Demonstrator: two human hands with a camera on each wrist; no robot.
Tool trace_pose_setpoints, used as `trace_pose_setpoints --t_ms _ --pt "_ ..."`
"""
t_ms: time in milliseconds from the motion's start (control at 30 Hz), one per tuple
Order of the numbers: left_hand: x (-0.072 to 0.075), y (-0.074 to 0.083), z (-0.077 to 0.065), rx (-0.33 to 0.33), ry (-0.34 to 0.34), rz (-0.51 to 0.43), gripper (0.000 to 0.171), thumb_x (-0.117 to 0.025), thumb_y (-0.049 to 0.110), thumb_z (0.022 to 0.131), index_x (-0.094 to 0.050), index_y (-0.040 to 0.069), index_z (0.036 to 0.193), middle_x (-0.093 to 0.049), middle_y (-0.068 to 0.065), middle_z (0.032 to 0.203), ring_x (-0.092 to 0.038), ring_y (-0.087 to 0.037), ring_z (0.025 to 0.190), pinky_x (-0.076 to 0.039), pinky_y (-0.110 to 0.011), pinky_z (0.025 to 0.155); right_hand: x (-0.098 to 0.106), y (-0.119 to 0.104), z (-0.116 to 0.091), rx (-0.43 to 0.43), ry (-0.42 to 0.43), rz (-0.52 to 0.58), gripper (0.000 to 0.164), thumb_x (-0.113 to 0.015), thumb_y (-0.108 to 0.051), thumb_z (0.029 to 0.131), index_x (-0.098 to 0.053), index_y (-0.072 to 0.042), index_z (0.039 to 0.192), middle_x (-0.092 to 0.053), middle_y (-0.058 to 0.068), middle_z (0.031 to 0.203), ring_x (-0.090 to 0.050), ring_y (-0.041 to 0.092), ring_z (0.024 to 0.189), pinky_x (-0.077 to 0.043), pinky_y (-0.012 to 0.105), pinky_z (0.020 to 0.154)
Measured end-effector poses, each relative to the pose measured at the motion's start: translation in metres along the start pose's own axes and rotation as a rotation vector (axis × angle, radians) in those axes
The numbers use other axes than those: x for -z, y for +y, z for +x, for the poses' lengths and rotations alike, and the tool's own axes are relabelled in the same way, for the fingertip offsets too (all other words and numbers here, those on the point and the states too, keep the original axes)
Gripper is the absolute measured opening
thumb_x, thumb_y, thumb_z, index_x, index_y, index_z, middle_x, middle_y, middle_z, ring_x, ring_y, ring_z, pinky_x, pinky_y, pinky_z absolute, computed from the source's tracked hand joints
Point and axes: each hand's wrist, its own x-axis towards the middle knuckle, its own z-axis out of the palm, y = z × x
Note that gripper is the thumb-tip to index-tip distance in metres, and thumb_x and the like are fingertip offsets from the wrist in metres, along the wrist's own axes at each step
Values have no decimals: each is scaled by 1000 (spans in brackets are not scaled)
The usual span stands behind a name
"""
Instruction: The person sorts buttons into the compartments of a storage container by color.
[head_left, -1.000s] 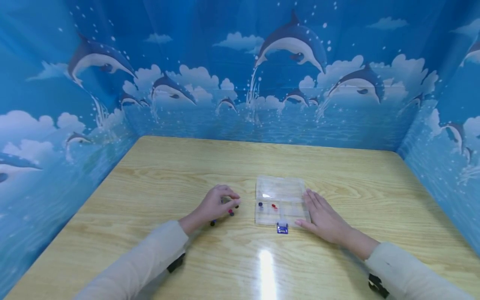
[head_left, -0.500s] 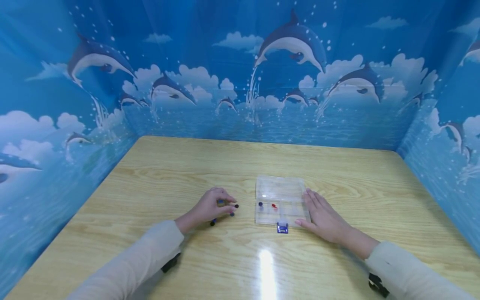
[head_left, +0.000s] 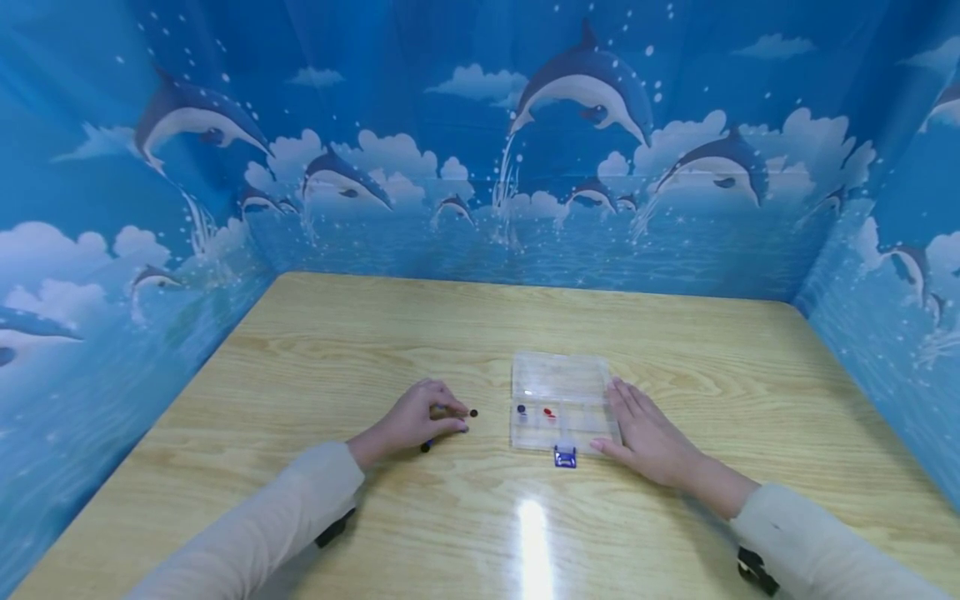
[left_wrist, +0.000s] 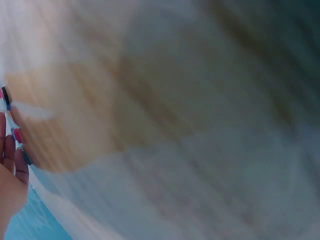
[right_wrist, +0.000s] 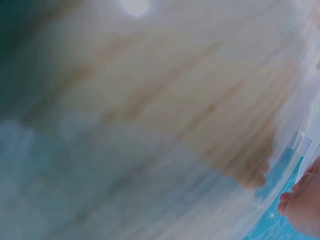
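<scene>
My left hand (head_left: 412, 412): thumb and forefinger tips slightly apart; can't tell if gripping anything. Black disc (head_left: 473, 413) just beside them, well inside left edge of table (head_left: 375, 325). Right hand (head_left: 651, 437), fingers straight, touches right edge of clear box (head_left: 562, 369). Best: brace box, pinch discs singly.

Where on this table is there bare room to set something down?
Bare table lies between the clear box and the dolphin curtain, and right of the right hand. Crowded: around the left hand, with small dark pieces close by.
</scene>
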Motion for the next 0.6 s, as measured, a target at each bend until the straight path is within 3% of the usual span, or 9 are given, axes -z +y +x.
trace_pose_setpoints --t_ms 267,600 --pt "0 -2 0 -8 -8 20 15 -73 21 77 -73 13 90 -66 2 86 -50 -10 81 -37 -20 71 0 -2 -2 11 23 1 83 -49 -47 92 -21 14 139 -19 33 147 -21 46 136 -19 54 111" --pt "1 1 0 0 -18 25 10 -73 17 77 -73 14 86 -65 2 85 -48 -10 80 -35 -19 71 0 -2 0 -11 -11 11 85 -49 -48 91 -19 13 140 -16 31 149 -18 45 137 -18 55 111"
